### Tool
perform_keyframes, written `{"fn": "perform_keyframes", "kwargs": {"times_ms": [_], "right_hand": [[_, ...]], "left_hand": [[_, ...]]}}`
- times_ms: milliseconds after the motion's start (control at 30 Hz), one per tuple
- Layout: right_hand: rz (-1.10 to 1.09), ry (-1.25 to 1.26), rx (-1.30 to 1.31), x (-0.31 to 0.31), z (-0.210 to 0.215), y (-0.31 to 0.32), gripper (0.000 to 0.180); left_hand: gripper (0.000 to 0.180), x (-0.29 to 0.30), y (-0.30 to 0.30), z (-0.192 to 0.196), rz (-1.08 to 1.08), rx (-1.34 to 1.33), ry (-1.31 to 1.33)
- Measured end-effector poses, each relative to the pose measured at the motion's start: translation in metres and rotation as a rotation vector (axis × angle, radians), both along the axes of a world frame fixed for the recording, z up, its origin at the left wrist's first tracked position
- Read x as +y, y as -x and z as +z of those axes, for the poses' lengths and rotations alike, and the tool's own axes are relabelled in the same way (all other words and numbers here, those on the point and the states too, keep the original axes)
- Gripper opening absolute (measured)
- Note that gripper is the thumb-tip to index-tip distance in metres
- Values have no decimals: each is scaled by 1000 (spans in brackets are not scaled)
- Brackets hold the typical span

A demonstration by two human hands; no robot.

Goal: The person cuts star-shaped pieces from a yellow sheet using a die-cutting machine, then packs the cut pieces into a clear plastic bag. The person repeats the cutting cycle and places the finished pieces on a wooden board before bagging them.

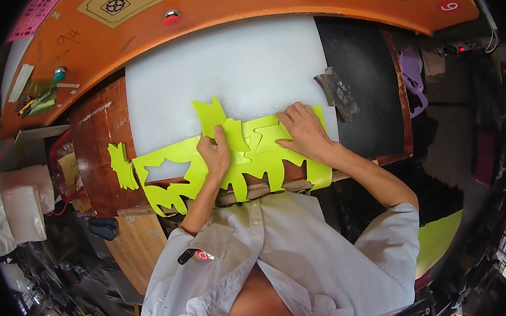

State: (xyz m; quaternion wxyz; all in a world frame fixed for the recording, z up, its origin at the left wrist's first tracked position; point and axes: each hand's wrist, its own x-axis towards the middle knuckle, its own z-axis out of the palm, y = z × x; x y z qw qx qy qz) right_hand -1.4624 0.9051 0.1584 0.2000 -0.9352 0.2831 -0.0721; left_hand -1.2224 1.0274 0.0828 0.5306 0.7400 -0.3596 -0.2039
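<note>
A lime-green sheet [265, 153] with several shaped cut-outs lies along the near edge of a white cutting board [225, 59], its lower part overhanging toward my shirt. My left hand [214, 154] is closed with its thumb up, pinching a cut lime-green piece [236, 135]. Another pronged piece [208, 114] sticks out beyond that hand onto the board. On the sheet's right part my right hand [307, 133] rests with fingers and thumb apart, beside cut lines. Left of the board is a small stack of matching cut pieces [122, 166].
An orange machine beam [248, 4] with a red knob [171, 17] and a green button [60, 74] spans the far side. A dark, curved block-like tool [338, 94] lies at the board's right edge, partly on a black panel [371, 78]. Brown wood [95, 144] borders the left.
</note>
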Motion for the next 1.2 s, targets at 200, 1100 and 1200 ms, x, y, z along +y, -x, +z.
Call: {"fn": "perform_keyframes", "kwargs": {"times_ms": [200, 1100, 1200], "right_hand": [[-122, -131, -5, -1, 0, -4, 68], [371, -292, 363, -25, -7, -52, 36], [233, -263, 303, -34, 35, -37, 30]], "left_hand": [[27, -2, 4, 6, -2, 27, 44], [25, -4, -2, 8, -46, 52, -8], [24, -4, -2, 12, -49, 12, -6]]}}
